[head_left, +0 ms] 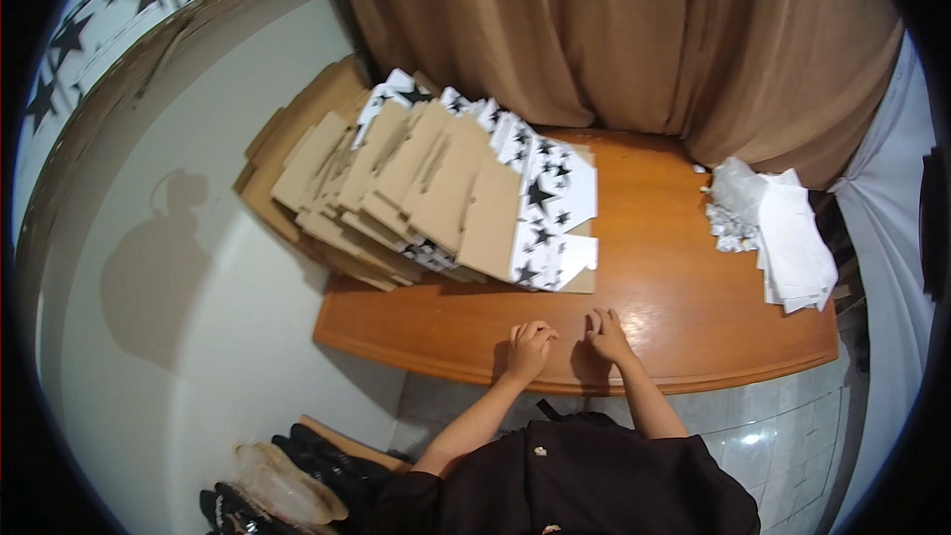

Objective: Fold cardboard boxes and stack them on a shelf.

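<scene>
My left hand (532, 349) is at the near part of the wooden table (654, 267), its fingers loosely bent and holding nothing. To its right my right hand (608, 339) is held over the table's near part, thumb and fingers apart and nothing in them. A gap separates the two hands. Ahead and to the left leans a stack of flat cardboard box blanks (426, 178), brown on one side and white with black stars on the other. The nearest star-printed blank (543, 208) lies closest to my hands without touching them.
At the table's right end lie white sheets (795, 243) beside a crumpled clear plastic bag (738, 188). A brown curtain (614, 30) hangs behind the table, with a white wall (149, 208) on the left. Dark shoes (322, 456) stand at the lower left.
</scene>
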`<state>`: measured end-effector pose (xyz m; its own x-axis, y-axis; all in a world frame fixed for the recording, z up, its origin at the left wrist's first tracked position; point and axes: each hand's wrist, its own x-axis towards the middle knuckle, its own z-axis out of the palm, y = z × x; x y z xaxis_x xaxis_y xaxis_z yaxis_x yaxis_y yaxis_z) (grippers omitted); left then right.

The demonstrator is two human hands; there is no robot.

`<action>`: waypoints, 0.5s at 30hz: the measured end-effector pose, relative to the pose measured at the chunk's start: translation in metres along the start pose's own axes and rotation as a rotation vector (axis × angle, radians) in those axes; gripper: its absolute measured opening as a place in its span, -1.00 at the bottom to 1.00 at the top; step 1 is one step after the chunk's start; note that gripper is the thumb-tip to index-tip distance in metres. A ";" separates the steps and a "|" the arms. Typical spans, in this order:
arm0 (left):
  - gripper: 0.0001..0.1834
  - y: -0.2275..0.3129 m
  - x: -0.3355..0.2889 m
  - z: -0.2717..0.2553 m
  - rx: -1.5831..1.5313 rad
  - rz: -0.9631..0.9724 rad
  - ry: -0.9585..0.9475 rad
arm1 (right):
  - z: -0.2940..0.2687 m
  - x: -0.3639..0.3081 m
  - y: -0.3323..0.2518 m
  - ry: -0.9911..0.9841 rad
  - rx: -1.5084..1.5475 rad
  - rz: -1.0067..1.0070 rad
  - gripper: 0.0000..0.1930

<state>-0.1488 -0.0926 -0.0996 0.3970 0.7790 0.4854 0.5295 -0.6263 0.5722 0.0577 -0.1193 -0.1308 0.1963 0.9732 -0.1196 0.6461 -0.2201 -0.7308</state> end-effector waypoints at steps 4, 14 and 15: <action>-0.78 -0.014 0.027 0.053 0.239 0.091 -0.167 | -0.063 0.015 0.042 -0.065 0.260 -0.001 -0.40; -0.23 -0.018 0.064 0.139 0.462 -0.170 -0.595 | -0.159 0.021 0.131 0.114 0.432 0.172 -0.61; -0.23 -0.013 0.063 0.137 0.463 -0.171 -0.601 | -0.160 0.022 0.144 0.112 0.434 0.177 -0.61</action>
<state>-0.0281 -0.0308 -0.1669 0.5500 0.8289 -0.1027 0.8266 -0.5227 0.2086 0.2732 -0.1400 -0.1315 0.3694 0.9049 -0.2115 0.2324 -0.3104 -0.9218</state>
